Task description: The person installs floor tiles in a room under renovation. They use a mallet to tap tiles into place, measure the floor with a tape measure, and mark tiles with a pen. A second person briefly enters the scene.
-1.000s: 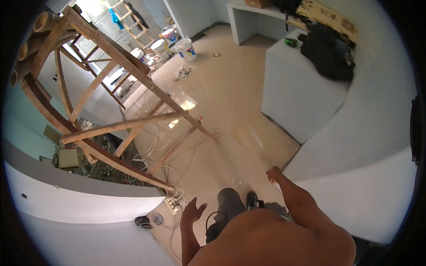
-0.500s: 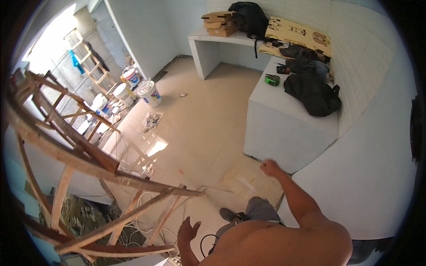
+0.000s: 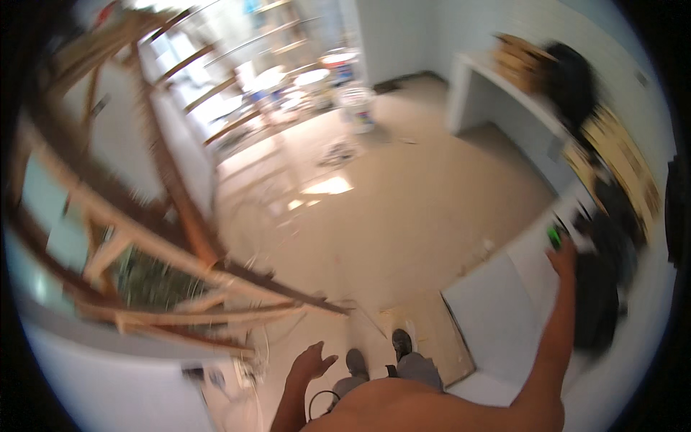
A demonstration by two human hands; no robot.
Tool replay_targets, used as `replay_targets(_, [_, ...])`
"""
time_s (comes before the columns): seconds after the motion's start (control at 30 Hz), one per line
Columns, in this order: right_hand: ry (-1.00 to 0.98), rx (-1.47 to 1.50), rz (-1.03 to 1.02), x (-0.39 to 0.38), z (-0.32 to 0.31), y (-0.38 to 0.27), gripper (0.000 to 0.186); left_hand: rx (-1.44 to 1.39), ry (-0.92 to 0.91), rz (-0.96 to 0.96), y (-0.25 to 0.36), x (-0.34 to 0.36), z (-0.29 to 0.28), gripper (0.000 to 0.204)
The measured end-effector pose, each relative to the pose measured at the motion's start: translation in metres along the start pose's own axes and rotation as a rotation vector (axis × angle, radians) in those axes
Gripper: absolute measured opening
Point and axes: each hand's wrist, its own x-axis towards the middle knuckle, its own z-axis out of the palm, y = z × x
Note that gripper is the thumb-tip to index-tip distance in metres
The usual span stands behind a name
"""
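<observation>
My right hand (image 3: 563, 257) reaches out over the white bench at the right, right up against a small green and black tape measure (image 3: 553, 235). Motion blur hides whether the fingers have closed on it. Beside that hand lies a black cloth bundle (image 3: 596, 299), possibly a bag. My left hand (image 3: 312, 362) hangs low in front of me, empty, thumb and fingers apart. A wooden frame (image 3: 237, 281) of curved and straight pieces stands to its left, apart from the hand.
White bench (image 3: 533, 263) runs along the right wall, with a cardboard box (image 3: 520, 63), a black bag (image 3: 570, 86) and a yellow patterned board (image 3: 625, 155) farther along. Paint buckets (image 3: 356, 108) and a ladder (image 3: 286, 43) stand at the far left. Cable (image 3: 260, 403) lies near the frame.
The view has swung left and I am closer to the bench. My right hand has gone from beside the bench's lower front to the tape measure on top. My left hand stays low and empty.
</observation>
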Motion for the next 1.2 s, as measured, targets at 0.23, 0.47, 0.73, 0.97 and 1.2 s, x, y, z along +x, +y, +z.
replay_targets(0.23, [-0.127,-0.199,0.25,0.056,0.032,0.122,0.066,-0.101,-0.008,-0.048,0.021,-0.015,0.038,0.073])
replay_targets(0.47, [-0.253,-0.289,0.429,0.068,0.019,-0.047,0.073,-0.173,-0.115,-0.117,0.037,-0.031,0.071,0.069])
replay_targets(0.73, [-0.597,0.706,0.32,-0.084,-0.048,-0.17,0.077,-0.218,0.024,0.155,0.055,-0.017,0.027,0.07])
replay_targets(0.97, [-1.39,1.265,-0.121,-0.323,0.022,-0.361,0.058,-0.747,0.038,0.39,0.025,-0.089,0.024,0.072])
replay_targets(1.2, [-2.051,0.993,0.091,-0.49,0.027,-0.485,0.078,-1.112,0.271,0.157,-0.08,-0.183,0.099,0.061])
